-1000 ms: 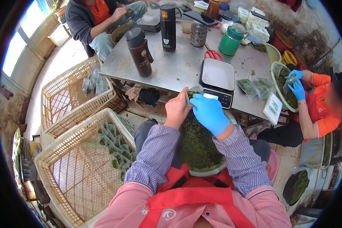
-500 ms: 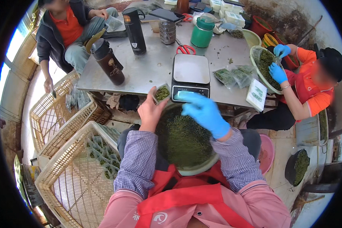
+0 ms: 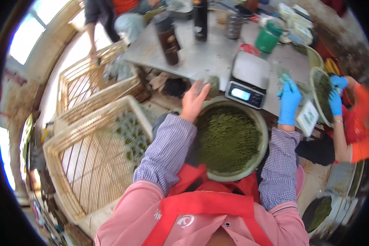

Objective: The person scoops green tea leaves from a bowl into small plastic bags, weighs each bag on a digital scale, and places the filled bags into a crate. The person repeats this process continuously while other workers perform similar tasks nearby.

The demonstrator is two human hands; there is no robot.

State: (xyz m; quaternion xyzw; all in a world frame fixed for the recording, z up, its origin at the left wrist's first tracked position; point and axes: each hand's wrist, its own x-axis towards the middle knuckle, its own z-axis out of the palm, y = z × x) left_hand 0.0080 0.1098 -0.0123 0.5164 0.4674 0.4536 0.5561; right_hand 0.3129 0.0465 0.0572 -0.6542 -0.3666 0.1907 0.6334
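My bare left hand (image 3: 194,100) pinches a small clear bag of dried green leaves (image 3: 213,84), held up beside the digital scale and above the basin's far rim. My blue-gloved right hand (image 3: 289,102) is over the table just right of the scale (image 3: 250,78), its fingers stretched out and somewhat blurred. The fingertips reach a clear bag (image 3: 281,71) on the table; whether they touch it I cannot tell. Between my forearms, a round pale-green basin (image 3: 263,130) full of loose dried green leaves (image 3: 229,137) rests at my lap.
To my left, a cream plastic crate (image 3: 55,160) contains several filled bags (image 3: 131,137); another crate (image 3: 65,96) stands beyond. Two dark bottles, a green canister (image 3: 269,36) and red scissors (image 3: 249,49) stand or lie on the metal table (image 3: 217,61). Co-workers sit at far left and right.
My right hand has moved from above the basin to the bags right of the scale. The left still holds its bag. The view has shifted, and the scale's display and basin show more fully.
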